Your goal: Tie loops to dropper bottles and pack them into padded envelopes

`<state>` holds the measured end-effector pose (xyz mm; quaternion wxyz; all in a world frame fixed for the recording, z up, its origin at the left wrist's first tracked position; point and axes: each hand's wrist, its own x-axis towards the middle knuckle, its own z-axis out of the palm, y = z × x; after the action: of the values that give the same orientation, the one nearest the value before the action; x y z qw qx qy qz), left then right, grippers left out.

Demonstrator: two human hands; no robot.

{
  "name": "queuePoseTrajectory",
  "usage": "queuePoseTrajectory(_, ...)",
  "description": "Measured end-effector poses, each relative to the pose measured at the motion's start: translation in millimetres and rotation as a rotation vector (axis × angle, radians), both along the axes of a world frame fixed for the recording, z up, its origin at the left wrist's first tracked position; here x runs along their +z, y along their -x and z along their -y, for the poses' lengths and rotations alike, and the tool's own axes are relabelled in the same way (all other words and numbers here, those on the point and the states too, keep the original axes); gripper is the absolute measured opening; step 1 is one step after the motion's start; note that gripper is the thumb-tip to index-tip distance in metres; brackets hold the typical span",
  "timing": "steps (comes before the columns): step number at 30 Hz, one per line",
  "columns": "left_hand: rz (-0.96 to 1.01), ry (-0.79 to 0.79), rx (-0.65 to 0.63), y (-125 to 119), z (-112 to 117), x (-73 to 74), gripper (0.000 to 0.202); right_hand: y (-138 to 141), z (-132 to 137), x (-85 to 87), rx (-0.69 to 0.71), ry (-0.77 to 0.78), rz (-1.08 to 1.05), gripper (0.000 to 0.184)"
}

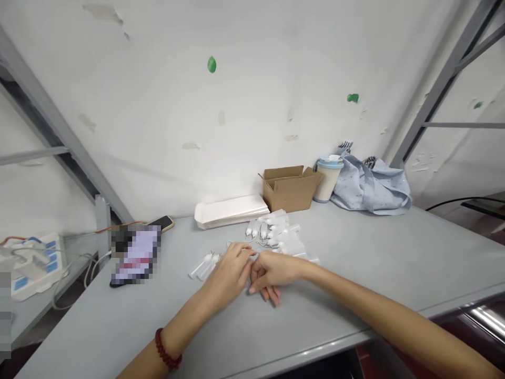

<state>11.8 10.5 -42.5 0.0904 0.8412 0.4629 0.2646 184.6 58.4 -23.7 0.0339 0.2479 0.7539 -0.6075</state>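
Note:
My left hand (229, 273) and my right hand (272, 273) meet over the grey table (355, 263), fingertips pressed together near a small clear item that is too small to name. A red bead bracelet (168, 352) circles my left wrist. Just left of the hands lie a few small white tubes (203, 266). Beyond the hands sits a pile of white pieces in clear bags (276, 234).
A stack of white paper sleeves (231, 210), an open cardboard box (290, 187), a lidded cup (328, 179) and a blue cloth (371, 187) line the wall. A phone (136, 255) lies at the left. A power strip (33, 263) sits on a lower shelf.

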Motion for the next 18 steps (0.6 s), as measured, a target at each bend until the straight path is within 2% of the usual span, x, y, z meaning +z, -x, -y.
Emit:
queuePoseTrajectory(2, -0.065, 0.015, -0.058, -2.4, 3.1, 1.6, 0.023, -2.1, -13.0, 16.1, 0.072, -0.121, 0.080, 0.019)
queuePoseTrajectory(3, -0.095, 0.016, -0.074, -2.9, 4.4, 2.2, 0.022, -1.6, -21.8, 24.5, 0.075, -0.252, 0.104, 0.013)
queuePoseTrajectory(4, -0.120, 0.010, -0.080, -3.0, 5.5, 2.6, 0.021, 0.4, -31.6, 32.3, 0.058, -0.462, 0.128, 0.011)
queuePoseTrajectory(6, -0.136, -0.014, -0.074, -2.6, 6.8, 2.5, 0.021, 8.9, -51.8, 43.6, -0.003, -1.065, 0.255, 0.019)
queuePoseTrajectory(7, -0.130, -0.025, -0.070, -2.3, 7.1, 2.4, 0.022, 15.0, -61.3, 46.4, -0.036, -1.183, 0.285, 0.024)
queuePoseTrajectory(10, -0.098, -0.025, -0.060, -1.4, 7.7, 3.4, 0.031, 34.5, -81.9, 44.1, 0.045, -1.283, 0.337, 0.034)
queuePoseTrajectory(14, -0.043, -0.024, -0.044, 0.3, 7.9, 7.3, 0.041, 48.7, -89.1, 29.0, 0.175, -1.335, 0.401, 0.023)
queuePoseTrajectory(18, -0.036, -0.042, -0.007, 3.7, 5.2, 8.1, 0.038, 45.1, -85.2, 17.1, 0.221, -1.421, 0.369, 0.020)
